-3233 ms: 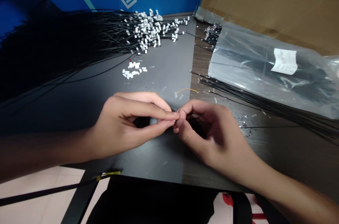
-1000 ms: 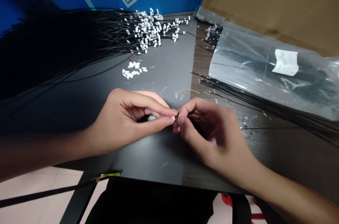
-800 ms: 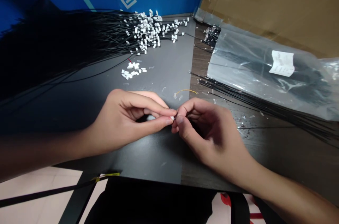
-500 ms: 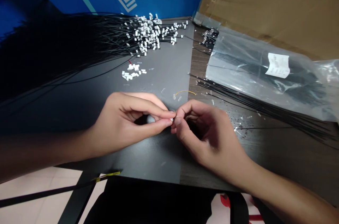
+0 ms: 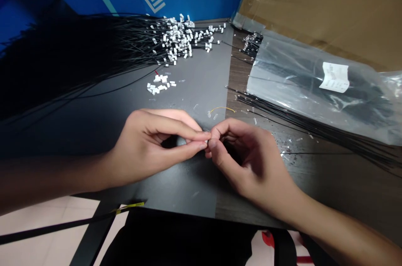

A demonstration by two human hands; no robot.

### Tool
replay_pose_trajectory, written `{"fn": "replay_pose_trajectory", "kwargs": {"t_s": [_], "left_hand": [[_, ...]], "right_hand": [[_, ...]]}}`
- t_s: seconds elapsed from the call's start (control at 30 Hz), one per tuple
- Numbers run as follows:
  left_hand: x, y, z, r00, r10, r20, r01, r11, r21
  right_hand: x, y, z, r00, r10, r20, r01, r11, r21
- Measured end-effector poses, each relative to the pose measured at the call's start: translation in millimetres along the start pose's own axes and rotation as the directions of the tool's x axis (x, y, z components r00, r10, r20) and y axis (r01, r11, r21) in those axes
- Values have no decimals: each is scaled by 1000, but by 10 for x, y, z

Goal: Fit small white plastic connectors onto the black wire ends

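My left hand [image 5: 165, 138] is closed, thumb and forefinger pinching a small white connector housing [image 5: 206, 142], which is mostly covered by the fingertips. Against it, the closed fingertips of my right hand [image 5: 241, 153] pinch a thin black wire [image 5: 317, 153]. Most of that wire is hidden by the hand, and its length shows again to the right. Both hands' fingertips meet just above the table. Beyond my left hand lies a small pile of loose white connector housings [image 5: 161, 78].
A large bundle of black wires with white connectors [image 5: 179, 37] lies at the back left. To the right are loose black wires [image 5: 276, 111], a clear plastic bag [image 5: 292, 69] of wires, and a cardboard box [image 5: 329, 10]. A short yellow wire [image 5: 222, 108] and clear scraps lie in between.
The whole view has shifted slightly, so things appear a little further right. Both hands keep their pinch at the same meeting point; less of the white housing shows between the fingertips.
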State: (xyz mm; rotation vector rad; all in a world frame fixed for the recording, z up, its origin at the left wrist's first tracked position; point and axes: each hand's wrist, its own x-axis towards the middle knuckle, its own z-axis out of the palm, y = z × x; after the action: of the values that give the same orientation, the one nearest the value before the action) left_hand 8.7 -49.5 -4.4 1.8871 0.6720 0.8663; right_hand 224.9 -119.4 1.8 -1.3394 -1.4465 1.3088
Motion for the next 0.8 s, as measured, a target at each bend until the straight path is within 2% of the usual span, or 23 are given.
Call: {"fn": "replay_pose_trajectory", "kwargs": {"t_s": [0.2, 0.43, 0.6, 0.8], "left_hand": [[7, 0, 2, 1000, -20, -2, 20, 1000, 8], [50, 30, 1, 1000, 18, -25, -18, 1000, 19], [100, 53, -33, 1000, -25, 11, 26, 996, -84], [129, 19, -38, 1000, -6, 10, 7, 984, -178]], "right_hand": [[9, -9, 7, 1000, -19, -2, 19, 1000, 11], [24, -14, -1, 999, -32, -16, 33, 997, 65], [56, -34, -9, 999, -43, -4, 43, 982, 182], [48, -52, 11, 998, -67, -18, 69, 987, 148]]}}
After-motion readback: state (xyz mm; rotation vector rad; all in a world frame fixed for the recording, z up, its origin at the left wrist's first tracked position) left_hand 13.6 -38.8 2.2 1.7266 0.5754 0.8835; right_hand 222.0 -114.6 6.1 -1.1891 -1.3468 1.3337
